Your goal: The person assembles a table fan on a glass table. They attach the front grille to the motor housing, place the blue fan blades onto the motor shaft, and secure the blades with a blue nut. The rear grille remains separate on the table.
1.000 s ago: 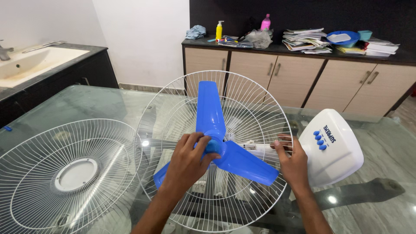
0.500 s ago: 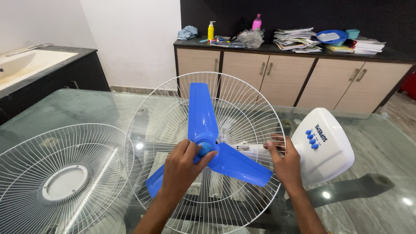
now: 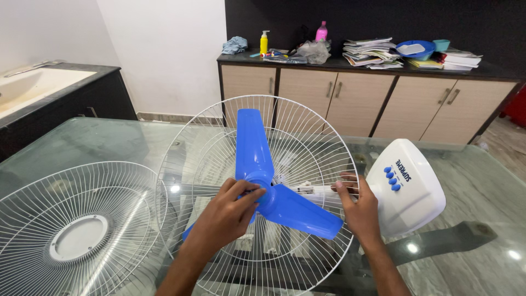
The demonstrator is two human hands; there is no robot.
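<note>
A white table fan lies on its side on a glass table (image 3: 98,140). Its blue three-bladed propeller (image 3: 253,148) sits inside the white rear wire guard (image 3: 307,131). My left hand (image 3: 227,211) is closed around the blue cap at the propeller's hub. My right hand (image 3: 359,208) grips the white neck of the fan through the guard's rim, beside the white base (image 3: 413,192) with its blue buttons. The cap is mostly hidden under my fingers.
The loose front wire guard (image 3: 76,230) lies flat on the table at the left. Behind stands a wooden cabinet (image 3: 356,98) with bottles, papers and a blue bowl on top. A sink counter (image 3: 49,82) is at the far left.
My left hand has turned on the hub cap, fingers now covering more of it. The view shifted slightly; the right hand keeps its hold.
</note>
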